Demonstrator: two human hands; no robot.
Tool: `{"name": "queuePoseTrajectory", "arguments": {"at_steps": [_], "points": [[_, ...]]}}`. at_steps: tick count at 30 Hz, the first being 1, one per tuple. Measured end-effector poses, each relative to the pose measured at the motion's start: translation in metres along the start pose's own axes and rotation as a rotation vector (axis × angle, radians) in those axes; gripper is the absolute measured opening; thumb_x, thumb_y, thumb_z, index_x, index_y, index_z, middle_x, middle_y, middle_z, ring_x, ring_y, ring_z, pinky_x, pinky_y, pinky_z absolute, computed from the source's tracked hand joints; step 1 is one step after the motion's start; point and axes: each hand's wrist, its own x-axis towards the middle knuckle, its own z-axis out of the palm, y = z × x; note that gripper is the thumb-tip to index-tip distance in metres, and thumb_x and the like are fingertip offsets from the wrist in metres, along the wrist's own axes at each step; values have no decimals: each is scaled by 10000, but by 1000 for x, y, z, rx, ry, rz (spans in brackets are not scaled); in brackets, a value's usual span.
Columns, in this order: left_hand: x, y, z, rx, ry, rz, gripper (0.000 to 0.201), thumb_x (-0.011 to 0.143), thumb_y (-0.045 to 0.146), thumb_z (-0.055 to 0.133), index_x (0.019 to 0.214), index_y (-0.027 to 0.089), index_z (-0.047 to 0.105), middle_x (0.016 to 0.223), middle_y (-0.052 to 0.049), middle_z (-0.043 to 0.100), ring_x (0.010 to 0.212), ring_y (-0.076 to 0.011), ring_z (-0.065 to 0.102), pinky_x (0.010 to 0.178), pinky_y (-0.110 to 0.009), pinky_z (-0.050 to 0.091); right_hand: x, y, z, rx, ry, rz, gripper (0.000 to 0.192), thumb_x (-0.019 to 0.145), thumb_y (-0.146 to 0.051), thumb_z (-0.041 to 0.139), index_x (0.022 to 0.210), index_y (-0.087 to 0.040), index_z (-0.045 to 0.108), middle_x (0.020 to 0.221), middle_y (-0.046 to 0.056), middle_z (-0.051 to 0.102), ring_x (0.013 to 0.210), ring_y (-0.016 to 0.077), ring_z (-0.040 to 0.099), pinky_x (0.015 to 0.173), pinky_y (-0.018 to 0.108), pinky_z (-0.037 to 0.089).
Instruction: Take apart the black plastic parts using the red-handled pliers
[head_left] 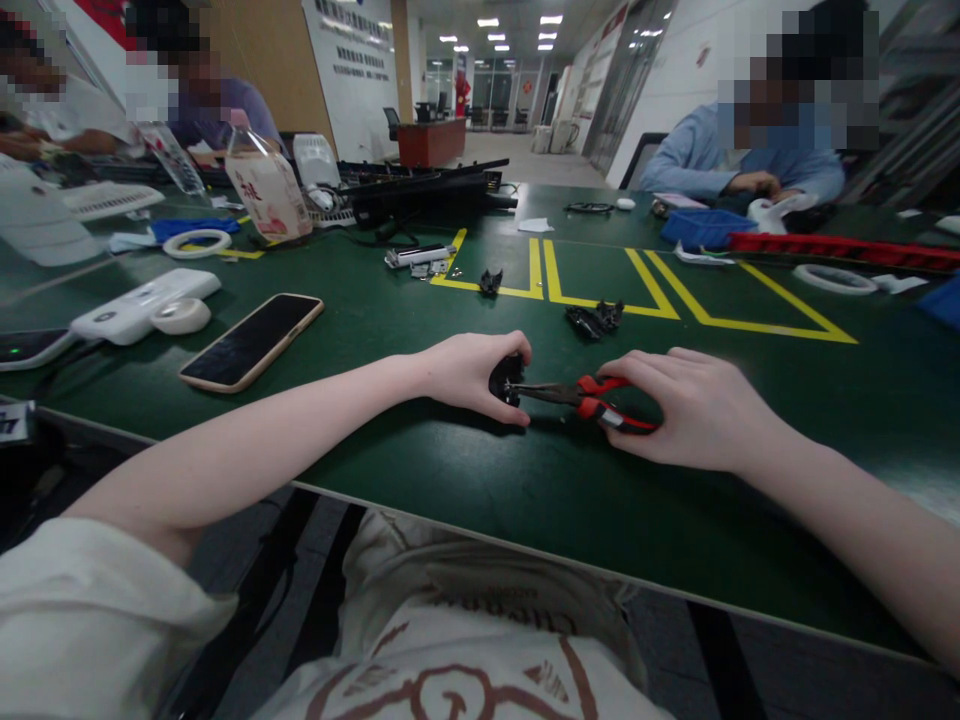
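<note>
The left hand (pixel 469 375) closes around a small black part (pixel 507 381) resting on the green table (pixel 420 470). The right hand (pixel 694 410) clasps red-handled pliers (pixel 592 398), whose nose meets the part just beside the left fingers.

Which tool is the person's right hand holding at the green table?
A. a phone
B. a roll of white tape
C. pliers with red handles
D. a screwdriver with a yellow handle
C: the right hand grips red-handled pliers, whose tips reach a small black part held in the left hand.
</note>
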Motion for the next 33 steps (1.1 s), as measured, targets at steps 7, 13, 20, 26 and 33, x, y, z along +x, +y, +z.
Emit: {"name": "queuePoseTrajectory", "arguments": {"at_steps": [7, 13, 20, 26, 33], "points": [[1, 0, 0, -57, 15, 4, 650, 707, 609, 751, 1155, 203, 510, 1068, -74, 668, 904, -236, 643, 736, -325, 457, 1, 0, -2, 19, -16, 23, 358, 761, -437, 595, 1051, -231, 639, 928, 81, 743, 707, 258, 659, 630, 379, 460], [-1, 1, 1, -84, 43, 61, 638, 715, 544, 755, 1183, 198, 496, 1104, -86, 654, 917, -228, 627, 751, -328, 472, 1, -1, -2, 51, -30, 42, 384, 740, -445, 619, 1054, -226, 640, 895, 74, 742, 674, 245, 644, 622, 369, 462], [0, 0, 2, -105, 55, 85, 634, 719, 534, 751, 1189, 197, 491, 1108, -90, 650, 917, -228, 628, 763, -338, 482, 2, 1, -3, 57, -29, 43, 360, 731, -421, 623, 1049, -253, 634, 895, 64, 742, 672, 247, 650, 620, 371, 458], [1, -1, 2, -125, 35, 93, 617, 730, 530, 742, 1180, 196, 483, 1111, -92, 648, 927, -230, 626, 768, -339, 482, 3, 3, -5, 57, -22, 18, 369, 728, -411, 623, 1050, -229, 626, 909, 84, 743, 712, 269, 672, 622, 384, 459], [0, 1, 1, -69, 19, 73, 650, 721, 539, 743, 1214, 186, 510, 1095, -87, 665, 921, -232, 641, 765, -326, 477, 0, 5, -1, 41, -4, -16, 360, 757, -428, 599, 1068, -247, 603, 956, 73, 746, 746, 264, 681, 639, 388, 457]]}}
